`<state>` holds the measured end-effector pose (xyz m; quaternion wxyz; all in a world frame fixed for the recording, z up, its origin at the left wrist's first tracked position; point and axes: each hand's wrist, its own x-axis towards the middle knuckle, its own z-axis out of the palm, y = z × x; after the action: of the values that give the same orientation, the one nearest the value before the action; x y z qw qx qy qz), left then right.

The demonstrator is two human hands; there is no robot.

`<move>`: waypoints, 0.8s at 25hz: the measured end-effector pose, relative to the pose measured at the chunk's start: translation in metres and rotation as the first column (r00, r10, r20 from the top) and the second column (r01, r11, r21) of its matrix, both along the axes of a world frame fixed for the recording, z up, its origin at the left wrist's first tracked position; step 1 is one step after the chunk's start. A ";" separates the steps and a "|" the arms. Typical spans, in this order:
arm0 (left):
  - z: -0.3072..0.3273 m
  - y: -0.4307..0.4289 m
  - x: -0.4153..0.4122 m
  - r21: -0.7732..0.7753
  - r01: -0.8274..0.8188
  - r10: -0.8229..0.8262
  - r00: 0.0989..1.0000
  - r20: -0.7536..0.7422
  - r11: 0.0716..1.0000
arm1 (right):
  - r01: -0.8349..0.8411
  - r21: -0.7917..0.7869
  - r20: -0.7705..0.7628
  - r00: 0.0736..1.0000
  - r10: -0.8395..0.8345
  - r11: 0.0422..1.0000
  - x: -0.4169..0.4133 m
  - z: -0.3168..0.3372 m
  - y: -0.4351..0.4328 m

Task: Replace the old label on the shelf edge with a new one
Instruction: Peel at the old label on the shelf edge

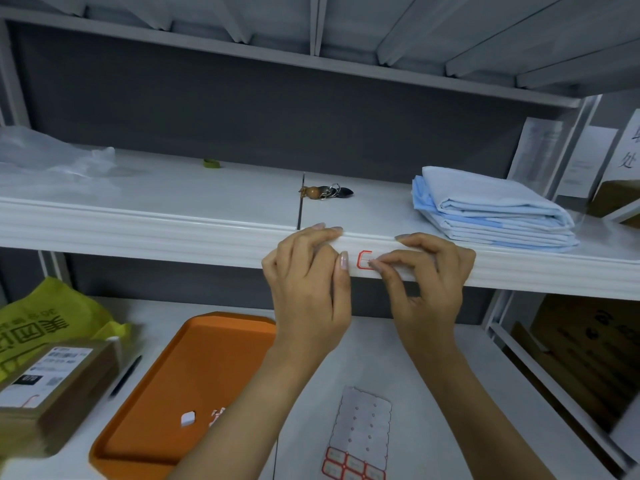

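The right hand (429, 271) was hooked over the shelf edge (173, 233) right of centre frame, its fingers curled on top and its thumb tip set on the red-bordered label (363, 259) stuck to the front face. The left hand (308, 271) was clamped on the same edge just beside the label, thumb upright. Whether the label was being pressed down or picked loose could not be told. Pressing was judged likelier, since two scraps (188, 418) were seen in the one orange tray (156, 393) at lower left. A firm rub along the label would be called for next. One label was counted on the edge and one label sheet (363, 420) at lower centre, with about six unused labels at its foot.
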<state>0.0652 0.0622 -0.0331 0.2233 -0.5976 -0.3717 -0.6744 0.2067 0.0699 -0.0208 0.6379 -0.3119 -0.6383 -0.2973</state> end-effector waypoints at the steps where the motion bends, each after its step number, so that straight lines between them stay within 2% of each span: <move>1: 0.000 0.000 0.000 -0.001 0.000 0.000 1.000 -0.001 1.000 | -0.002 0.001 -0.003 1.000 0.002 1.000 0.000 0.000 0.000; 11: 0.000 -0.002 -0.001 -0.005 -0.002 0.002 1.000 -0.002 1.000 | -0.062 -0.039 0.079 0.995 0.065 0.997 0.007 0.000 -0.005; 16: -0.001 -0.003 0.001 -0.021 0.017 -0.016 1.000 0.024 1.000 | -0.053 -0.099 0.024 0.998 0.055 0.994 0.005 0.001 -0.011; 20: 0.005 -0.012 0.001 -0.105 0.115 -0.108 0.992 0.070 0.988 | -0.115 -0.246 -0.062 0.993 0.102 0.962 -0.001 0.006 -0.033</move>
<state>0.0659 0.0503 -0.0284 0.1405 -0.6069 -0.3808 -0.6834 0.2057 0.0372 -0.0151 0.6244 -0.3614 -0.6709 -0.1715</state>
